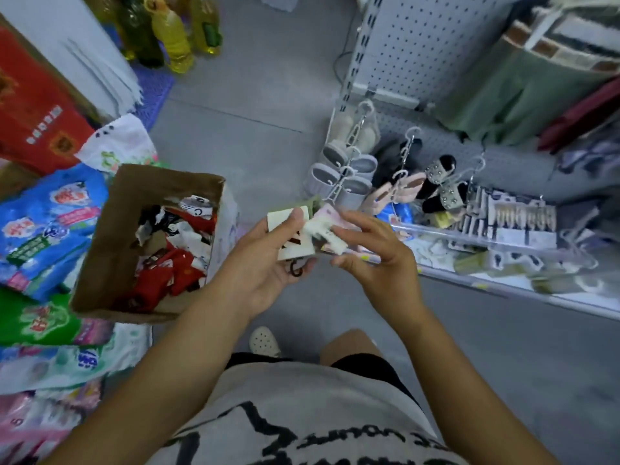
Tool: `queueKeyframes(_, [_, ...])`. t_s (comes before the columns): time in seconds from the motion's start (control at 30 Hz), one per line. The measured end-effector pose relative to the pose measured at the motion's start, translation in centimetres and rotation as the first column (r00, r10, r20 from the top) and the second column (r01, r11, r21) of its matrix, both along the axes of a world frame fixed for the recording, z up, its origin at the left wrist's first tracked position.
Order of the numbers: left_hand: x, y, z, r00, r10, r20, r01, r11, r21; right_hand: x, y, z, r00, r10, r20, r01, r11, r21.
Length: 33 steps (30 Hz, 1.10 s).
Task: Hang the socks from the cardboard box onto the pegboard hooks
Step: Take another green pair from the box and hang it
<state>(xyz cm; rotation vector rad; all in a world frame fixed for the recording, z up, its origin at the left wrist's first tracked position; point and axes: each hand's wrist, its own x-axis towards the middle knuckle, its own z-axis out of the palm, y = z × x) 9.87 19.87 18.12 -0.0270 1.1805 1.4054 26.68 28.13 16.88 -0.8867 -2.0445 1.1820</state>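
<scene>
The left hand (268,263) grips a bundle of carded socks (298,236), thumb pressed across the cream card on top, probably so the pairs can be sorted before hanging. A small dark hanger hook (297,270) pokes out below the palm. The right hand (375,256) has its fingers spread at the white and pink pair; whether it pinches that pair or only touches it is unclear. More red, white and black socks lie in the cardboard box (134,196) beside the left arm. The pegboard (419,38) stands to the right, its hooks carrying slippers (352,162); free hooks are hard to make out, and the blurred bundle hides how many pairs it holds
</scene>
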Motion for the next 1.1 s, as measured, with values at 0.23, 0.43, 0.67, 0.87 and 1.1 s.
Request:
queueKeyframes(0.23, [8.9, 6.9, 1.1, 0.95, -0.289, -0.117, 0.293, 0.956, 0.017, 10.3, 2.7, 0.2, 0.921, -0.382, -0.071, 0.34, 0.882, -0.327])
queueKeyframes(0.43, [19.0, 11.8, 0.6, 0.8, -0.478, -0.362, 0.495, 0.868, -0.051, 21.7, 7.1, 0.9, 0.854, -0.518, -0.037, 0.468, 0.798, -0.38])
queueKeyframes(0.67, [31.2, 18.7, 0.9, 0.62, -0.54, -0.569, 0.601, 0.793, -0.098, 36.4, 12.2, 2.0, 0.802, -0.597, 0.017, 0.573, 0.762, -0.303])
queueKeyframes(0.87, [39.6, 24.0, 3.7, 0.505, -0.427, -0.75, 0.616, 0.787, -0.033, 45.6, 15.8, 4.2, 0.744, -0.665, -0.064, 0.625, 0.726, -0.285])
queueKeyframes(1.1, [46.8, 31.3, 6.6, 0.565, -0.352, -0.746, 0.65, 0.747, 0.14, 51.2, 20.8, 5.3, 0.642, -0.755, -0.134, 0.688, 0.644, -0.334])
